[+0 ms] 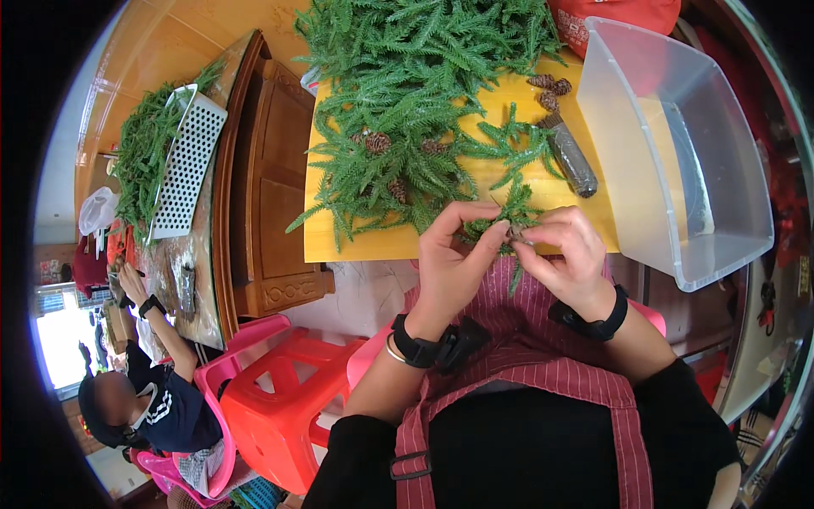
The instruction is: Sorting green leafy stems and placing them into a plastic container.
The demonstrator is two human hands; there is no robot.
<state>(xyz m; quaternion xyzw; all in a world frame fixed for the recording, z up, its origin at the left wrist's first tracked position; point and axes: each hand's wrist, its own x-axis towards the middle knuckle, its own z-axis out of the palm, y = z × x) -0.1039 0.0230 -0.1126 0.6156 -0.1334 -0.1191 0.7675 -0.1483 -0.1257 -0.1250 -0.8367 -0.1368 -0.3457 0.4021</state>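
Note:
Both my hands meet over the near edge of the yellow tabletop [386, 248], closed around a green artificial pine sprig [519, 202]. My left hand [454, 267] pinches the sprig between thumb and fingers. The fingertips of my right hand [570, 254] press against its middle, at a small brownish bit too small to name. Just beyond lies a loose pine sprig [515, 142]. To the left, pine cones [377, 143] sit among a cluster of green sprigs [356, 182].
A large pile of sprigs [407, 51] covers the far side. Beside several pine cones [549, 100] lies a dark cylindrical bundle [571, 157]. A clear plastic bin [623, 161] stands right. At left are a red stool [284, 399], a white perforated basket [191, 165] and another person [170, 399] working.

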